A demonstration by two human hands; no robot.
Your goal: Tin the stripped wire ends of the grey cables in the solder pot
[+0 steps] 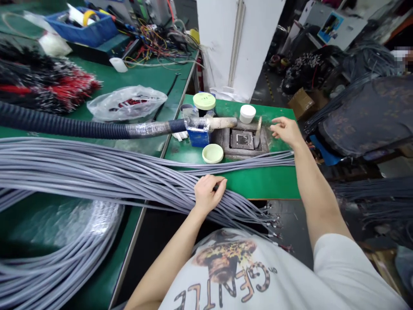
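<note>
A thick bundle of grey cables (138, 174) runs from the left across the green bench. My left hand (209, 191) rests on the bundle near its stripped ends, fingers curled; whether it grips a cable is hidden. A smaller group of grey cables (251, 162) lies apart along the green board, its ends near my right forearm. My right hand (285, 130) hovers right of the solder pot (242, 140), thumb and fingers close together, and anything between them is too small to make out. A scraper (258, 133) leans on the pot's right side.
Behind the pot stand a white tub (247, 113) and a green-lidded container (204, 101). A shallow green lid (213, 153) lies in front of a blue box (199, 136). A black hose (106, 128) reaches the pot from the left. Another person (371, 112) is at far right.
</note>
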